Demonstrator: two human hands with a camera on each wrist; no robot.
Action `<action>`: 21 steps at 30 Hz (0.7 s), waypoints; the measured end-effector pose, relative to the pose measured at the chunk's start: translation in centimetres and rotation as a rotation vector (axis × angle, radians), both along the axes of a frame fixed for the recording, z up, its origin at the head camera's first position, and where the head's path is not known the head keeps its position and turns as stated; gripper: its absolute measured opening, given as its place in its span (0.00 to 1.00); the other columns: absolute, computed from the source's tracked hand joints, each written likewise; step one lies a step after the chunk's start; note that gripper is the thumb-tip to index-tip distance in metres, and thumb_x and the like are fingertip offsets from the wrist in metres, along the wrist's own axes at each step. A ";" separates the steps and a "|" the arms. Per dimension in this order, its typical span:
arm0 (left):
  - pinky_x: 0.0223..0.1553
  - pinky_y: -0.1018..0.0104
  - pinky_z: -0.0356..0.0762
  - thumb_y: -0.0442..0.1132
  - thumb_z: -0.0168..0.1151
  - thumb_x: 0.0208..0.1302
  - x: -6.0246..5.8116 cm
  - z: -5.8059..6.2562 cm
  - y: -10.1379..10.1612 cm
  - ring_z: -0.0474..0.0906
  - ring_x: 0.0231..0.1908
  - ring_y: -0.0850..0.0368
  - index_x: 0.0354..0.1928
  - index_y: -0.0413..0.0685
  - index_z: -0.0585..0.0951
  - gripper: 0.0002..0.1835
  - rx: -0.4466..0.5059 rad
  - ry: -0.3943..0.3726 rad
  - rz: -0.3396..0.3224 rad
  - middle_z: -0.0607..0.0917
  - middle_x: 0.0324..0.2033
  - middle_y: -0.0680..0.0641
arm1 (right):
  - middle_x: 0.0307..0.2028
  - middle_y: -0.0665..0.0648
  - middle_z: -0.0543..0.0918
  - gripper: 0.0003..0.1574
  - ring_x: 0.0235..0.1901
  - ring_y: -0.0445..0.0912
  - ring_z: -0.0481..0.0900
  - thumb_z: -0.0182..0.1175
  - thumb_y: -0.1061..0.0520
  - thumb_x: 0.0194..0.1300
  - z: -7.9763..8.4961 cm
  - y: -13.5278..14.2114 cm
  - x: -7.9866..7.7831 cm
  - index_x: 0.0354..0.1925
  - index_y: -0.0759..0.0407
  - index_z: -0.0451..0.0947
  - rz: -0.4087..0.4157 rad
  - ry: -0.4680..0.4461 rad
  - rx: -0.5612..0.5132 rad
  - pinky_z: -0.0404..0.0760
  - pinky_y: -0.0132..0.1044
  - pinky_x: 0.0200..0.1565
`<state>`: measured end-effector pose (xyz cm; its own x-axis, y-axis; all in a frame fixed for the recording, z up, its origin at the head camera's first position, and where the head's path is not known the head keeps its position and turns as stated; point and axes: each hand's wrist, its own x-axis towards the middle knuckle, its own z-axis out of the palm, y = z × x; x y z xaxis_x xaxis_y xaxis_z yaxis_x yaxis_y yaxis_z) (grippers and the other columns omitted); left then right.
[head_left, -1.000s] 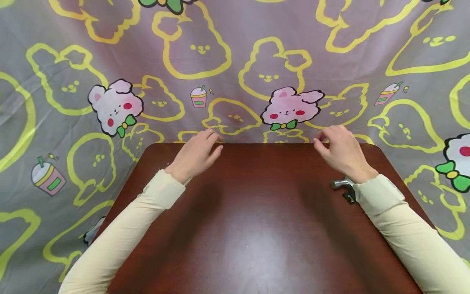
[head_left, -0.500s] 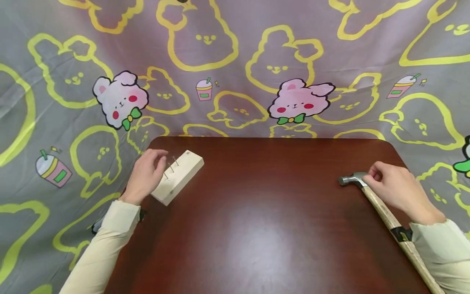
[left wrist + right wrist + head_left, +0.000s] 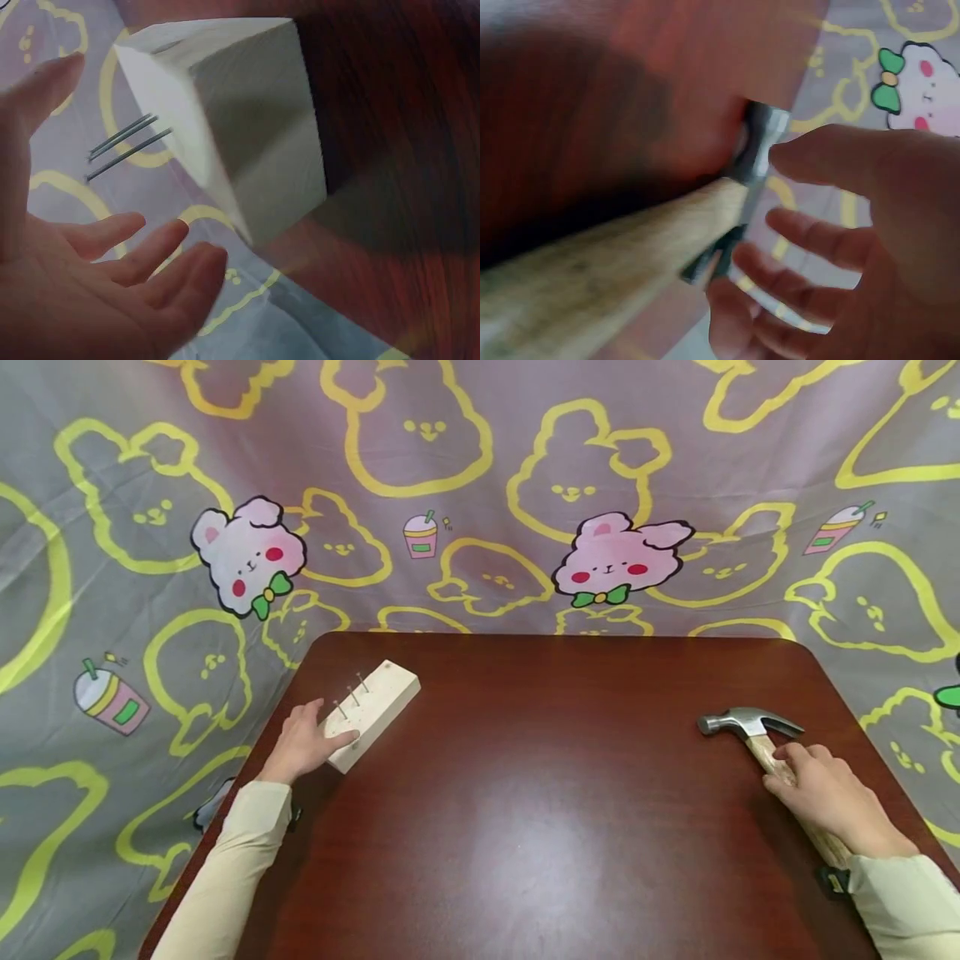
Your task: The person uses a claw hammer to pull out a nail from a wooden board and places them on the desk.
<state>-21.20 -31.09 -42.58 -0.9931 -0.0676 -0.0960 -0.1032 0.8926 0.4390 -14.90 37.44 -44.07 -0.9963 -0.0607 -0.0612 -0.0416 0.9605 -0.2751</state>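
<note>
A pale wooden block [image 3: 386,697] with several nails [image 3: 354,696] standing in its top lies at the table's left. My left hand [image 3: 300,743] is at its near end, thumb and fingers spread to either side. In the left wrist view, a gap shows between that hand's fingers and the block [image 3: 262,112]. A claw hammer [image 3: 763,752] with a wooden handle and metal head lies at the right. Over its handle is my right hand [image 3: 832,797], just behind the head. The right wrist view shows those fingers [image 3: 795,289] loosely bent and not wrapped round the handle [image 3: 630,262].
Both things lie on a dark reddish-brown table [image 3: 525,793] with rounded far corners. A grey curtain [image 3: 480,468] printed with yellow outlines and cartoon rabbits hangs behind and along the sides. Dark wrist devices [image 3: 834,882] show at the sleeves.
Both hands have moved apart and nearer: the left from the far middle left to the block, the right back over the hammer's handle. The block and hammer have come into full sight.
</note>
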 end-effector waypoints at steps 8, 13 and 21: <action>0.61 0.30 0.58 0.54 0.67 0.56 -1.3 -1.1 0.6 0.59 0.63 0.29 0.71 0.30 0.51 0.53 -0.014 -0.071 -0.019 0.58 0.66 0.24 | 0.54 0.86 0.54 0.41 0.47 0.81 0.57 0.53 0.46 0.69 -1.9 0.3 0.2 0.63 0.75 0.51 -0.092 -0.109 -0.076 0.64 0.68 0.35; 0.61 0.37 0.64 0.50 0.69 0.56 -1.7 -1.3 1.1 0.64 0.59 0.32 0.69 0.25 0.55 0.50 -0.038 -0.055 -0.064 0.63 0.64 0.24 | 0.52 0.87 0.54 0.37 0.45 0.80 0.56 0.52 0.57 0.66 -2.8 0.0 0.1 0.63 0.78 0.50 -0.108 -0.041 -0.114 0.65 0.67 0.37; 0.61 0.38 0.66 0.48 0.68 0.57 -1.9 -1.0 1.0 0.66 0.59 0.30 0.65 0.21 0.62 0.44 -0.111 -0.056 -0.099 0.67 0.61 0.23 | 0.50 0.88 0.56 0.33 0.43 0.80 0.57 0.50 0.63 0.61 -3.7 -0.4 0.0 0.61 0.76 0.53 -0.148 0.056 -0.149 0.62 0.67 0.37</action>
<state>-23.06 -30.05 -43.58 -0.9888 0.0167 -0.1486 -0.0342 0.9421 0.3335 -14.88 37.09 -47.74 -0.9966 0.0821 -0.0063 0.0773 0.9062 -0.4158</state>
